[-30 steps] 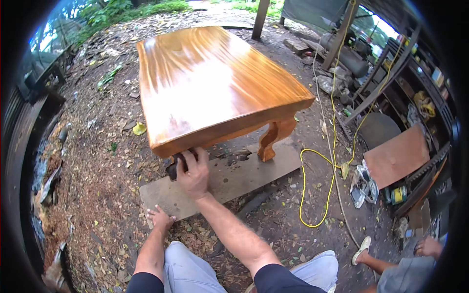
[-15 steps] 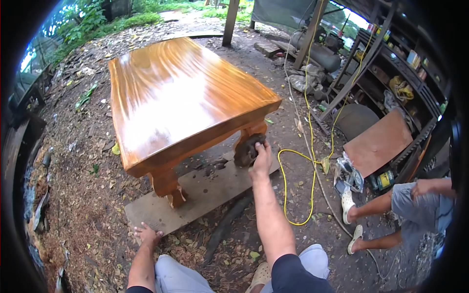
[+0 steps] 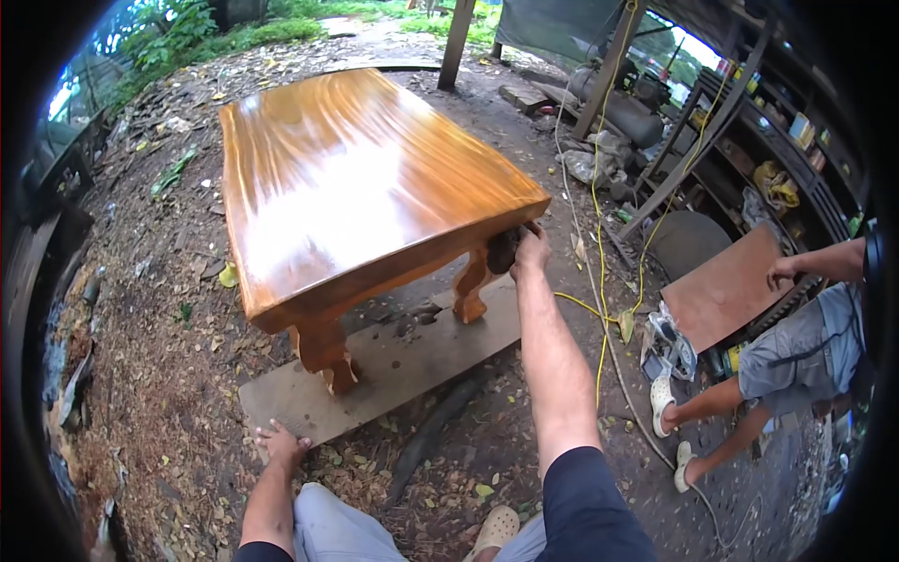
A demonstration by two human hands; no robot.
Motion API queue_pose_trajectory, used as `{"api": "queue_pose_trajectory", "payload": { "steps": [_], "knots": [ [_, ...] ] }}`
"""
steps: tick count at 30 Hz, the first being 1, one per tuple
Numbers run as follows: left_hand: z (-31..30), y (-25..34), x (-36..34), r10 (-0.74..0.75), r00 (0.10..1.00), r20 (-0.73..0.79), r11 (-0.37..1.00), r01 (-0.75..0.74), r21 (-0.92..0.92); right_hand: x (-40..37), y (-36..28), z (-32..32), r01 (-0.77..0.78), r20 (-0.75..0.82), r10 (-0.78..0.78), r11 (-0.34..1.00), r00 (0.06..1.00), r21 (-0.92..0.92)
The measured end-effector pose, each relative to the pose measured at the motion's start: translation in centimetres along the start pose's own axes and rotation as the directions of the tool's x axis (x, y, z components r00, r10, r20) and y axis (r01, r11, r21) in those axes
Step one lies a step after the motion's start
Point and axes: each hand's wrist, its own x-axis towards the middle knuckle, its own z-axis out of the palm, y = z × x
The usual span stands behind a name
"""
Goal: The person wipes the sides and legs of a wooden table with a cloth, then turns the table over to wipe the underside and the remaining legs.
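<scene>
The dark pad (image 3: 503, 251) is pressed under the near right corner of the table (image 3: 356, 178), beside a leg. The right hand (image 3: 531, 251) has its grip closed around it. The left hand (image 3: 281, 442) lies flat, grip wide, at the near edge of the board (image 3: 393, 367) on the ground.

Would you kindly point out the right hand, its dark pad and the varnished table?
right hand (image 3: 532, 251), head view, back of the hand.
dark pad (image 3: 501, 251), head view, exposed side.
varnished table (image 3: 356, 178), head view, bare top.
</scene>
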Motion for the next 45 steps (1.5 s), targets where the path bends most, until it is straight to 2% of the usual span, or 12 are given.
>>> {"api": "queue_pose_trajectory", "payload": {
  "steps": [9,11,13,15,20,26,30,32,35,38,39,45],
  "knots": [
    [0.2,0.0,0.2,-0.005,1.0,-0.01,1.0,0.004,-0.03,0.6,3.3,0.8,-0.062,-0.031,0.064,0.995,0.997,0.072],
    [0.1,0.3,0.2,-0.012,1.0,-0.006,0.999,0.012,-0.037,-2.9,3.8,2.2,-0.063,-0.016,0.065,0.993,0.998,0.098],
    [0.2,0.1,0.2,-0.019,1.0,-0.004,0.999,0.019,-0.039,-8.6,2.5,4.3,0.048,-0.097,-0.065,0.984,0.993,-0.174],
    [0.3,0.1,0.4,-0.022,1.0,-0.009,0.999,0.021,-0.039,-13.3,1.7,6.2,-0.027,-0.06,0.019,0.992,0.998,-0.127],
    [-0.2,0.1,-0.1,-0.016,1.0,0.003,0.999,0.017,-0.039,-22.8,2.2,10.1,-0.094,-0.132,0.048,0.924,0.99,-0.372],
    [0.2,-0.3,0.3,0.009,1.0,-0.003,0.999,-0.008,0.039,-33.2,7.7,15.2,-0.135,-0.082,0.12,0.971,0.989,-0.196],
    [3.1,-1.4,3.5,0.072,0.997,-0.025,0.985,-0.067,0.158,-40.8,7.0,17.4,-0.21,0.058,0.246,0.908,0.967,-0.363],
    [2.9,-1.1,2.3,-0.14,0.989,-0.056,0.902,0.104,-0.419,-44.7,6.4,17.9,-0.304,0.248,0.411,0.876,0.877,-0.374],
    [2.0,-1.7,1.8,-0.237,0.971,-0.028,0.73,0.159,-0.665,-49.2,7.5,15.0,-0.285,0.409,0.423,0.89,0.809,-0.357],
    [2.2,-1.2,1.3,-0.208,0.978,-0.003,0.728,0.153,-0.669,-45.5,6.2,7.1,-0.366,0.399,0.456,0.886,0.795,-0.283],
    [1.2,-0.6,1.3,-0.03,0.999,0.025,0.999,0.029,0.043,-43.3,5.9,4.4,-0.431,0.321,0.485,0.873,0.814,-0.226],
    [0.3,-0.3,0.0,-0.004,1.0,-0.02,1.0,0.004,-0.008,-24.1,4.4,-6.7,-0.31,0.019,0.31,0.951,0.95,-0.003]
  ]
}}
